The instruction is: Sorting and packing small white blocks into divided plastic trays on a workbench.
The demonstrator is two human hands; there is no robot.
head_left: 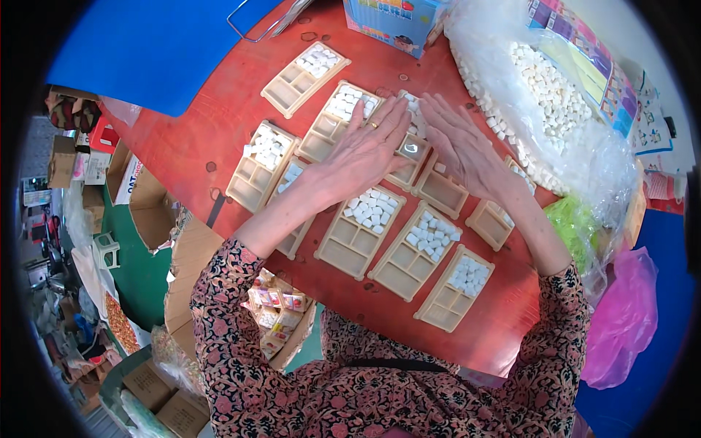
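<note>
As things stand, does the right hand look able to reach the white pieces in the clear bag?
Probably yes: the right hand is near the clear bag, nothing solid stands between, and the heaped white pieces look largely uncovered.

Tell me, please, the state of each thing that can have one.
left hand, open, held flat
right hand, open, held flat
beige rectangular compartment trays, several partly filled with small white chunky pieces
large clear plastic bag, open, white pieces inside
brown cardboard box, open, printed packets inside
pink plastic bag, crumpled
</note>
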